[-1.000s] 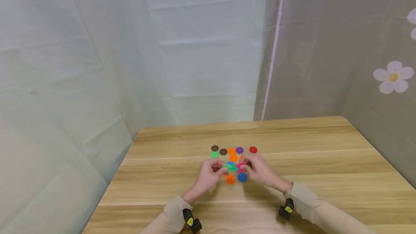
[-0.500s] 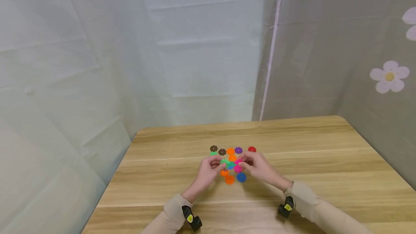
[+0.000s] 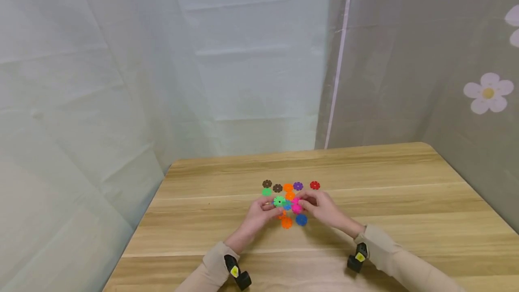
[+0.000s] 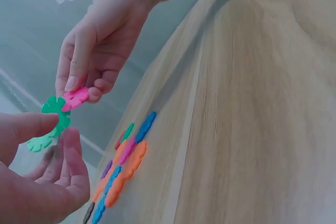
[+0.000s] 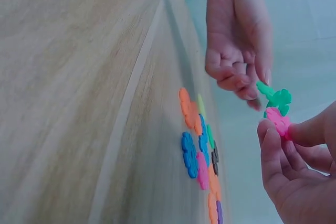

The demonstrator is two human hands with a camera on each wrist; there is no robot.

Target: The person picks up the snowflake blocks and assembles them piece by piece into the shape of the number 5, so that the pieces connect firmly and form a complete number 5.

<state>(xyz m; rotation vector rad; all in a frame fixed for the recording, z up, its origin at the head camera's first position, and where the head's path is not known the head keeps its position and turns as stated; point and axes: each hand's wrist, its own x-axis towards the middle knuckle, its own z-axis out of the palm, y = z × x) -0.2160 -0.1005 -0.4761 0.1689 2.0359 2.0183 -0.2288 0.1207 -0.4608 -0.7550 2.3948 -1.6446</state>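
Observation:
Both hands meet over the table around a small chain of notched plastic snowflake discs. My left hand [image 3: 258, 214] pinches the green part of the chain between thumb and fingers. A light green disc [image 3: 279, 201] faces the head camera, and a darker green disc [image 4: 54, 105] sits beside it in the left wrist view. My right hand [image 3: 322, 208] pinches a pink snowflake disc [image 5: 278, 121] by its edge. That pink disc meets the green one at its rim. In both wrist views the chain is held above the tabletop.
Loose discs lie on the wooden table [image 3: 202, 229] beyond and below the hands: two brown [image 3: 266, 184], a purple [image 3: 298, 186], a red [image 3: 315, 185], a green [image 3: 266, 191], several orange [image 3: 286, 223] and blue ones [image 3: 301, 219]. Cloth [image 3: 259, 80] hangs behind the table.
The light green disc has tilted from nearly edge-on to facing the head camera, and the held chain has risen slightly. Both hands keep their pinch in nearly the same place.

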